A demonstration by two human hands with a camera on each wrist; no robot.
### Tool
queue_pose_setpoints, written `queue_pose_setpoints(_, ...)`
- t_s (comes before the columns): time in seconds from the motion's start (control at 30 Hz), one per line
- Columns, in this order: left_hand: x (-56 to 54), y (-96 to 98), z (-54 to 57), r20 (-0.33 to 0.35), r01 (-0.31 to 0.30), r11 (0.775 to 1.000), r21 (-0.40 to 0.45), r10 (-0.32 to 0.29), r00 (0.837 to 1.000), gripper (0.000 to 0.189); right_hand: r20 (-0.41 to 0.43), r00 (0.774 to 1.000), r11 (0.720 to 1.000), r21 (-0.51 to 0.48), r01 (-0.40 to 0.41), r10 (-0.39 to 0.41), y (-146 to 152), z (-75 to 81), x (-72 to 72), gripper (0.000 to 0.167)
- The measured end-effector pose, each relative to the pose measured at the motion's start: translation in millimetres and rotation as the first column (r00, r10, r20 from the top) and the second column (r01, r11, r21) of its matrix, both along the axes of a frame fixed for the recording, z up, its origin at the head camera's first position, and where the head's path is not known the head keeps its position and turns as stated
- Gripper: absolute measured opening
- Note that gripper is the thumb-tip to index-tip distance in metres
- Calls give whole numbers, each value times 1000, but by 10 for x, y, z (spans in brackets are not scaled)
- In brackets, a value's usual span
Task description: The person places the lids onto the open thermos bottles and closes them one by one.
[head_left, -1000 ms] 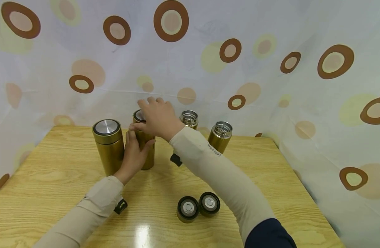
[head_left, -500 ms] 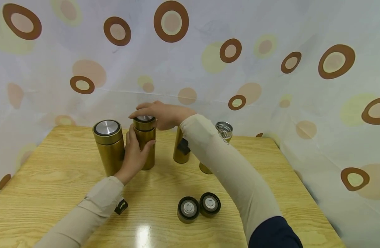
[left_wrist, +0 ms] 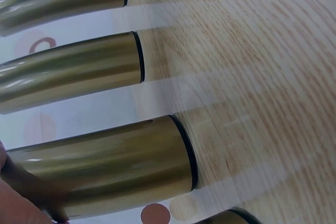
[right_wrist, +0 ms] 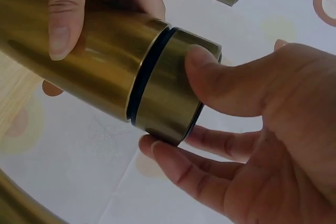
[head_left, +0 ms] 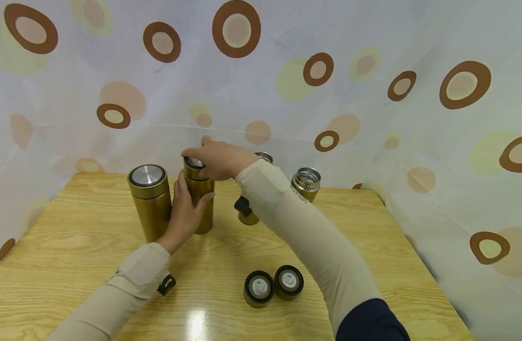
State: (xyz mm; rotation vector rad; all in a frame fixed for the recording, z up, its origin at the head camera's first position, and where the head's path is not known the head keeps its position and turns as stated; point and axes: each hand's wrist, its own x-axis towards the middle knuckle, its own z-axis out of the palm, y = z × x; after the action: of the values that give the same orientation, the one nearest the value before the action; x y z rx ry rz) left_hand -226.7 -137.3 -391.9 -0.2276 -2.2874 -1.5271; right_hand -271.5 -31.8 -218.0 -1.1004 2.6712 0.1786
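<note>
A gold thermos flask (head_left: 204, 203) stands upright on the wooden table. Around its body my left hand (head_left: 185, 215) holds it, the thumb on the near side. My right hand (head_left: 221, 159) grips its gold lid (right_wrist: 173, 85) between thumb and fingers. In the right wrist view a dark gap shows between lid and body. Close by on the left is another gold thermos (head_left: 152, 203) with its lid on. To the right, two gold flasks without lids show steel mouths; the nearer right flask (head_left: 307, 182) is partly covered by my sleeve.
Two lids lie upside down side by side on the near part of the table, a left lid (head_left: 258, 288) and a right lid (head_left: 288, 282). Behind the wooden table (head_left: 94, 265) hangs a white cloth (head_left: 227, 99) patterned with rings.
My right hand has turned on the lid, its wrist swinging out to the right and then partly back. My left hand has kept its hold on the flask.
</note>
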Motion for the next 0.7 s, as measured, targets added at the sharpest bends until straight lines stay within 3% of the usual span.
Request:
queue_pose_setpoints(0.27, -17, -5, 2, -7, -9, 1000, -11, 9, 1000, 83, -49, 997, 998, 9, 64, -63, -54, -10, 14, 58)
queue_pose_setpoints(0.43, -8, -8, 13, -18, -6, 1000, -11, 6, 1000, 80, -120, 987, 994, -44, 100, -104, -71, -59, 15, 57)
queue_pose_setpoints(0.57, -3, -7, 17, -23, -1, 1000, -6, 1, 1000, 80, -235, 960, 983, -134, 127, -156, -109, -164, 16, 60)
queue_pose_setpoints(0.7, -4, -6, 13, -24, -6, 1000, -14, 5, 1000, 82, -357, 909, 964, -224, 141, -216, -151, -266, 20, 59)
